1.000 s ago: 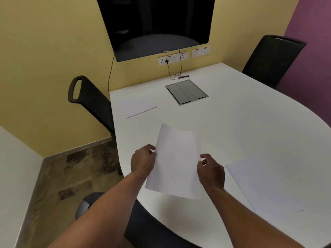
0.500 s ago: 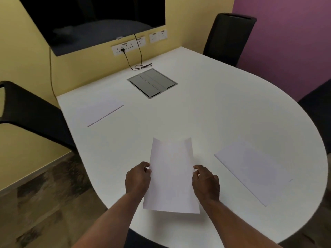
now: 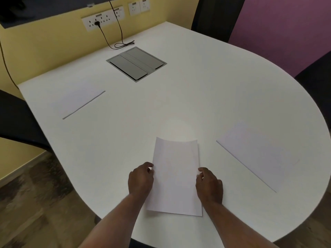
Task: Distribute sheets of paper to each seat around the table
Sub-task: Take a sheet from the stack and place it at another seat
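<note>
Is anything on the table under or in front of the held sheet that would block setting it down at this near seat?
Nothing visible does. The held sheet, gripped by the left hand and right hand, sits over bare table; the two laid sheets lie well off to either side.

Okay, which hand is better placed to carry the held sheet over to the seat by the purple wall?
Probably the right hand. It grips the held sheet on the side toward that far chair; the left hand would have to cross over.
</note>
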`<action>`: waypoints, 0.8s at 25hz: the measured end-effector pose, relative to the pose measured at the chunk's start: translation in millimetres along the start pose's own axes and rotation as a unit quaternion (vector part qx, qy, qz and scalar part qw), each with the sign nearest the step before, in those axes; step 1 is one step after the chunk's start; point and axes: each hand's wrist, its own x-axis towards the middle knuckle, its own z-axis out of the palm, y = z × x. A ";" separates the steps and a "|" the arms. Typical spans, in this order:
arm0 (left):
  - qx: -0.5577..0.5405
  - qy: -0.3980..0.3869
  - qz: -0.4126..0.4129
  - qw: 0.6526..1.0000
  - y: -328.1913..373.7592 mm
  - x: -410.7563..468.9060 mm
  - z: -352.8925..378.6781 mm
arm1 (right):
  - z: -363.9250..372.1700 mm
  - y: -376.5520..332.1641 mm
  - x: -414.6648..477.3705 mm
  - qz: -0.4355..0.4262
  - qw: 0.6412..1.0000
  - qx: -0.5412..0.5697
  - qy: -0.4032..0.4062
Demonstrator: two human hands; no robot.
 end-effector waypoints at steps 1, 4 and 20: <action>0.005 -0.005 0.001 1.000 -1.4 0.3 3.1 | 1.3 2.1 -0.7 0.005 1.000 -0.007 -0.003; 0.013 -0.015 0.001 1.000 -8.3 5.6 12.1 | 7.3 6.4 -1.1 0.000 1.000 -0.028 -0.001; 0.086 -0.040 0.027 0.995 -24.0 15.5 25.1 | 11.3 11.0 6.1 0.014 0.999 -0.043 -0.023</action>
